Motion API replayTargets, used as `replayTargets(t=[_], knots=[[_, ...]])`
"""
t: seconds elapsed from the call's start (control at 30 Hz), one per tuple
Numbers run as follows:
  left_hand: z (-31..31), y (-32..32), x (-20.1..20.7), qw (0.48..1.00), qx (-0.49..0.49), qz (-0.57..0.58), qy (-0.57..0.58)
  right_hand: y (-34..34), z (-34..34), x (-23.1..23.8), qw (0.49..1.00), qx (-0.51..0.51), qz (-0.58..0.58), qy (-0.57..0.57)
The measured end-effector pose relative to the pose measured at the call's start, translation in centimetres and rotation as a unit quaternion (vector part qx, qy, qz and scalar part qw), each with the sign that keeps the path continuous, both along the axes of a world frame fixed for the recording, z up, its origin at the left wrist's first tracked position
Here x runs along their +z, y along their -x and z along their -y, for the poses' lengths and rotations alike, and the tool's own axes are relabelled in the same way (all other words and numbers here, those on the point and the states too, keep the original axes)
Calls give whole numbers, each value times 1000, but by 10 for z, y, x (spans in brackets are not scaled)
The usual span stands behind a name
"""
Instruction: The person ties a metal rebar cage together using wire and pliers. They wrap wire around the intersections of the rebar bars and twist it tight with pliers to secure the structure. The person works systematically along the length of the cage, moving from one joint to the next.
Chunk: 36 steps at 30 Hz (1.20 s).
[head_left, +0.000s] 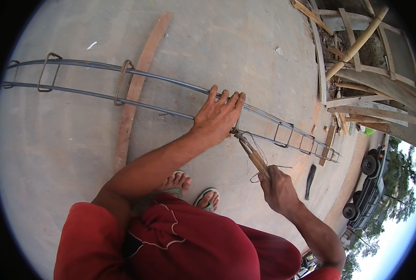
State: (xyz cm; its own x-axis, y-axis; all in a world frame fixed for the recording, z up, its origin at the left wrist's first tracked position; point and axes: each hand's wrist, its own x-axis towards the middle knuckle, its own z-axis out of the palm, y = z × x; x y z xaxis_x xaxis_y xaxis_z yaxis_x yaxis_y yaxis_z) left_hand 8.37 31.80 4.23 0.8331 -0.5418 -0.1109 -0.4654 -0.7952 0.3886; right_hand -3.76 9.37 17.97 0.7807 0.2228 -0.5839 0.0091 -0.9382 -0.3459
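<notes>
A long steel rebar frame (170, 84) runs from the far left toward the right, its bars joined by bent stirrups (123, 82). My left hand (217, 117) lies over the frame near its middle, fingers curled across the far bar beside a stirrup. In my right hand (279, 190) are pincers (256, 158) with wrapped handles, their jaws at the near bar just by my left hand. Thin tie wire (260, 143) loops around the pincers, and loose ends stick out near my right fingers. The exact bite of the jaws is too small to make out.
A wooden plank (129, 105) lies under the frame at left, and a wooden block (328, 145) supports its right end. A bundle of dark wire (310, 181) rests on the concrete floor. Timber and a bamboo pole (357, 44) stand at upper right; a dark vehicle (367, 186) is beyond.
</notes>
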Motion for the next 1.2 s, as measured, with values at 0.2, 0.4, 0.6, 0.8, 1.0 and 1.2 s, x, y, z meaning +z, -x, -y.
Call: replayTargets(t=[0.2, 0.4, 0.6, 0.8, 1.0, 1.2], knots=[[1, 1, 0, 1000, 11, -9, -4, 46, -12, -62, 985, -147, 26, -80], [4, -1, 4, 1000, 24, -18, 8, 94, -48, -146, 951, -236, 153, -128], [7, 3, -5, 1000, 21, 20, 9, 102, -66, -199, 921, -280, 215, -167], [4, 38, 21, 968, -178, 149, 94, 106, -51, -179, 913, -302, 127, -243], [35, 58, -2, 855, -490, 121, 118, 93, -15, -135, 546, -488, -335, -593], [69, 65, -12, 900, -426, 43, 84, 82, 4, -117, 688, -448, -289, -493]])
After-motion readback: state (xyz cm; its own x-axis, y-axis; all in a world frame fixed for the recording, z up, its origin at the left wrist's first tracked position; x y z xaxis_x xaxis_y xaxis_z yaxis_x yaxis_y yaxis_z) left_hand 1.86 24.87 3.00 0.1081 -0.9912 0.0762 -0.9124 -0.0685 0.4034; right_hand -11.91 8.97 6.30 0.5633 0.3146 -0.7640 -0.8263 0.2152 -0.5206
